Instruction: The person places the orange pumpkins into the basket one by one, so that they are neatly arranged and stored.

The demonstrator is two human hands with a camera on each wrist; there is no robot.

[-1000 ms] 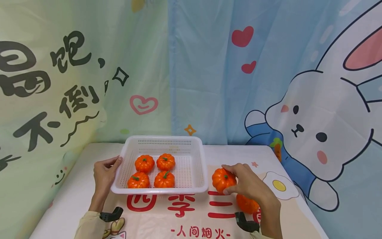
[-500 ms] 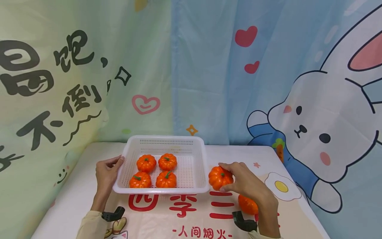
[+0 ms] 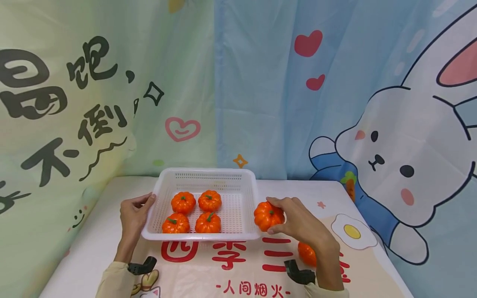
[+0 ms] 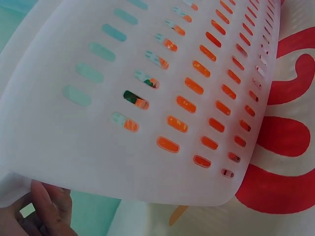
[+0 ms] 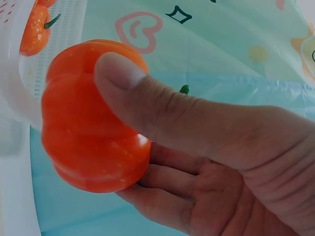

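Note:
My left hand (image 3: 136, 215) pinches the left rim of a white perforated plastic basket (image 3: 238, 211); in the left wrist view the thumb and fingers (image 4: 51, 209) hold its edge. Several small orange toy pumpkins (image 3: 183, 203) with green stems sit in the basket's left and middle part. My right hand (image 3: 303, 221) grips another toy pumpkin (image 3: 266, 216) between thumb and fingers, beside the basket's right rim. The right wrist view shows the thumb across this pumpkin (image 5: 93, 147) and the fingers behind it. One more pumpkin (image 3: 307, 253) lies on the table, partly hidden by the right forearm.
A printed cloth (image 3: 208, 275) with red characters and a fried-egg picture covers the white table (image 3: 298, 188). Behind the table hangs a curtain (image 3: 253, 91) with a cartoon rabbit and hearts.
My right hand has carried its pumpkin left and slightly up, closer to the basket's right rim. The left hand keeps its hold on the basket, and the pumpkins inside stay put.

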